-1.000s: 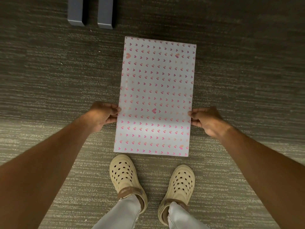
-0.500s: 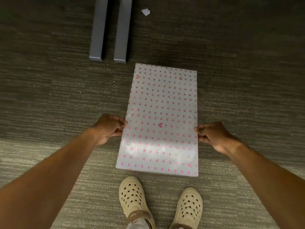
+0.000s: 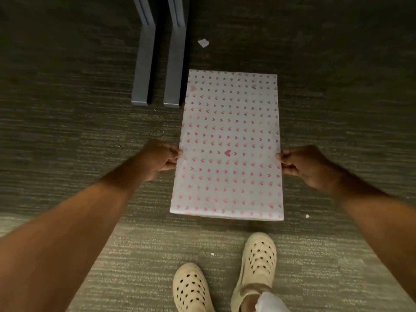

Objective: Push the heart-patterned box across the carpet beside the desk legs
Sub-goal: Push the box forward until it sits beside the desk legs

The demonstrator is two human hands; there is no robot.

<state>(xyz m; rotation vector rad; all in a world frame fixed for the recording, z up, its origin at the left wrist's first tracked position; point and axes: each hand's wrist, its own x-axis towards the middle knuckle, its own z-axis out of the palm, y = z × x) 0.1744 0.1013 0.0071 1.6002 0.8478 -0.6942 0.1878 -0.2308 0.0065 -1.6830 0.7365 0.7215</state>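
Note:
A white box with small pink hearts (image 3: 229, 131) lies flat on the grey carpet (image 3: 67, 143), long side pointing away from me. My left hand (image 3: 161, 158) grips its left edge and my right hand (image 3: 301, 164) grips its right edge, both a little below the box's middle. Two grey desk legs (image 3: 157, 64) stand just left of the box's far end, and the box's far left corner lies right next to the nearer leg.
My two feet in cream perforated clogs (image 3: 258, 257) stand behind the box's near edge. A scrap of white paper (image 3: 203, 43) lies on the carpet beyond the box, right of the desk legs. Small white specks dot the carpet.
The box has slid forward across the carpet with both hands on its sides; its far end now lies beside the desk legs. My right foot has stepped forward.

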